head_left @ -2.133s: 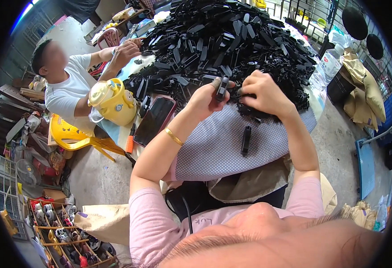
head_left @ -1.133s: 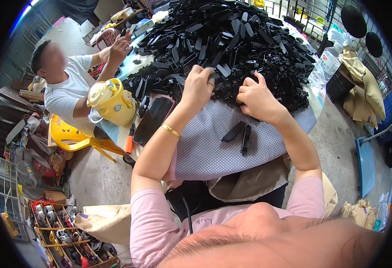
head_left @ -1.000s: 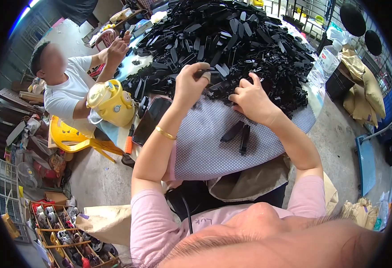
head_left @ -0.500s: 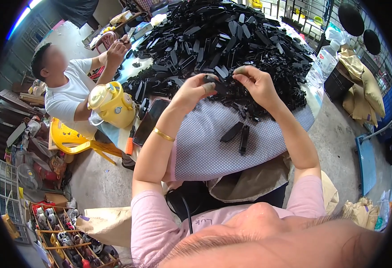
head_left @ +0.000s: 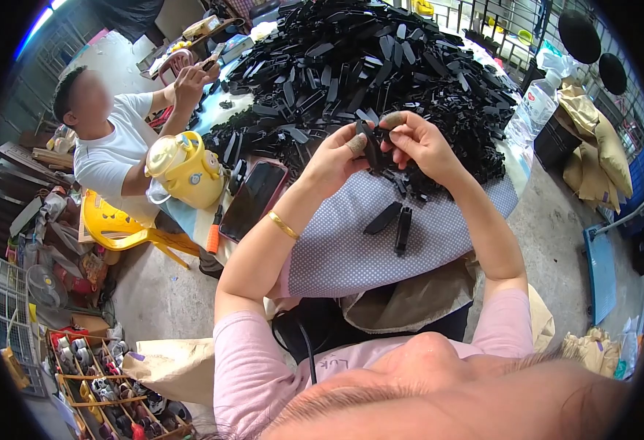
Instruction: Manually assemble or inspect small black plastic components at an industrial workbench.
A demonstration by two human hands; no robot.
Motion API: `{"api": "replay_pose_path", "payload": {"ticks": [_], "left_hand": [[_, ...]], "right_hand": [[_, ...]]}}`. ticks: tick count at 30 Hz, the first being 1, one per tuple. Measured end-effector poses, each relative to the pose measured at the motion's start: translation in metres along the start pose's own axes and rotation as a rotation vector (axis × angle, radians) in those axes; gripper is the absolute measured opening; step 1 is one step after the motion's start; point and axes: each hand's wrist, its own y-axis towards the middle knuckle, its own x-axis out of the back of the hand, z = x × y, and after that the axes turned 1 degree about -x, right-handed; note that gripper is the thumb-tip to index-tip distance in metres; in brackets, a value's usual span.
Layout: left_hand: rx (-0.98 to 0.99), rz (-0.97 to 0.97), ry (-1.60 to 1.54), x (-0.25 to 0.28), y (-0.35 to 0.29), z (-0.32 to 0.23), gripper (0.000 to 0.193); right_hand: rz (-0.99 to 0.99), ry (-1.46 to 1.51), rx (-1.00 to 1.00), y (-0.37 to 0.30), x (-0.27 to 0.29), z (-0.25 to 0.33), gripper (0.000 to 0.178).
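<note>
Between the thumb and fingers of my left hand [head_left: 339,163] is a long black plastic part [head_left: 372,150], tilted nearly upright. My right hand [head_left: 426,150] is beside it, fingers pinched together close against the part's right side. Whatever small piece that pinch may hold is too hidden to name. Greyish coverings wrap a finger on each hand. Below my hands, two more black parts, a flat one [head_left: 383,218] and a narrow one [head_left: 403,231], lie on the dotted grey cloth [head_left: 329,257]. Beyond my fingers rises a large heap of black plastic parts [head_left: 351,73].
Left of the cloth are a phone [head_left: 254,199], an orange-handled tool [head_left: 213,236] and a yellow jug [head_left: 183,176]. A co-worker [head_left: 109,147] sits at the left, hands raised around a small dark thing. A clear plastic bottle [head_left: 535,106] stands at the table's right edge.
My hands have come closer together, and the black part has turned more upright. My right fingers have lowered toward it. The co-worker's hands have shifted slightly.
</note>
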Motion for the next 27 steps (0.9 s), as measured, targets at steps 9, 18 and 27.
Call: {"api": "replay_pose_path", "payload": {"ticks": [9,18,27], "left_hand": [[-0.030,-0.024,-0.052,0.003,0.001,0.004,0.030],[-0.024,-0.028,-0.064,0.001,0.000,0.005,0.029],[-0.078,-0.130,-0.022,-0.005,0.000,0.009,0.025]], "right_hand": [[0.002,-0.227,0.105,-0.002,-0.007,-0.006,0.024],[-0.199,-0.283,0.353,-0.004,-0.014,-0.008,0.022],[-0.083,-0.769,0.553,-0.008,-0.017,-0.003,0.014]]}}
